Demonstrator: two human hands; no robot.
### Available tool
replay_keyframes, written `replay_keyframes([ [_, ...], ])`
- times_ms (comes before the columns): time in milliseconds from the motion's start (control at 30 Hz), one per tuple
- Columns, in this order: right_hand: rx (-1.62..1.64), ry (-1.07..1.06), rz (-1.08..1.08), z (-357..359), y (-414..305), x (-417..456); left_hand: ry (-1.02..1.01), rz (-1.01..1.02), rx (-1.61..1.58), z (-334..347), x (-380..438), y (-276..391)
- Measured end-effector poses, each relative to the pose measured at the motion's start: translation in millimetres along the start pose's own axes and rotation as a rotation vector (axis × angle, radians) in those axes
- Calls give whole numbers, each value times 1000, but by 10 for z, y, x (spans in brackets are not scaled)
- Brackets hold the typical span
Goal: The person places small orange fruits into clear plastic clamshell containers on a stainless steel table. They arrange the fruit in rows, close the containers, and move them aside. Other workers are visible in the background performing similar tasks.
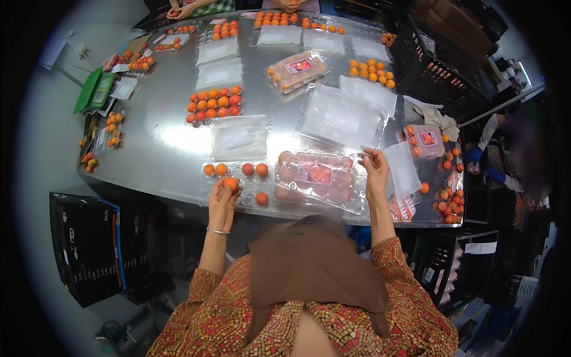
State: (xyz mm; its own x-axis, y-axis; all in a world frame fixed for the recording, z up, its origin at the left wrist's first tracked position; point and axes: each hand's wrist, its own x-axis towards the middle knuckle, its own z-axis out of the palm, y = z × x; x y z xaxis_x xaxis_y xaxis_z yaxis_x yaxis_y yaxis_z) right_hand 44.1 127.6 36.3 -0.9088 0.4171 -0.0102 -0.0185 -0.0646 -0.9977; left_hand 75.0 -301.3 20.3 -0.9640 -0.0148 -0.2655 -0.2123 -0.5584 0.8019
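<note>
My left hand (224,198) holds an orange-red tomato (231,183) over a clear plastic clamshell tray (206,192), where several more tomatoes sit in the cups. To its right lies a clear lid with a printed label (317,173), over a tray of tomatoes. My right hand (376,167) has thumb and fingers together at that lid's upper right corner; whether they grip its edge or another thin sheet cannot be told. Behind the left tray is an open clamshell with a white pad (236,138). A filled tray of tomatoes (217,104) stands farther back.
On the metal table (147,147) are a closed clamshell (297,70), stacked empty clamshells (341,116), a labelled pack (426,140) and loose tomatoes (450,206). Black crates (437,71) stand at the right. A green scale (96,91) is at the left. Other people's hands (183,11) show at the far edge.
</note>
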Motion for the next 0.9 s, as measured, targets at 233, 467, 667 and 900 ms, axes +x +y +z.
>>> replay_keyframes([
  [233, 97, 0, -110, 175, -146, 766, 5, 14, 116, 84, 55, -37],
  [467, 4, -66, -195, 340, 397, 1778, 67, 46, -65, 116, -3, 116],
  [667, -922, 194, -505, 321, 799, 2012, 296, 32, 50, -670, 116, 359],
  [900, -564, -219, -628, 1820, 104, 977, 123, 462, 1479, -673, 545, 707],
])
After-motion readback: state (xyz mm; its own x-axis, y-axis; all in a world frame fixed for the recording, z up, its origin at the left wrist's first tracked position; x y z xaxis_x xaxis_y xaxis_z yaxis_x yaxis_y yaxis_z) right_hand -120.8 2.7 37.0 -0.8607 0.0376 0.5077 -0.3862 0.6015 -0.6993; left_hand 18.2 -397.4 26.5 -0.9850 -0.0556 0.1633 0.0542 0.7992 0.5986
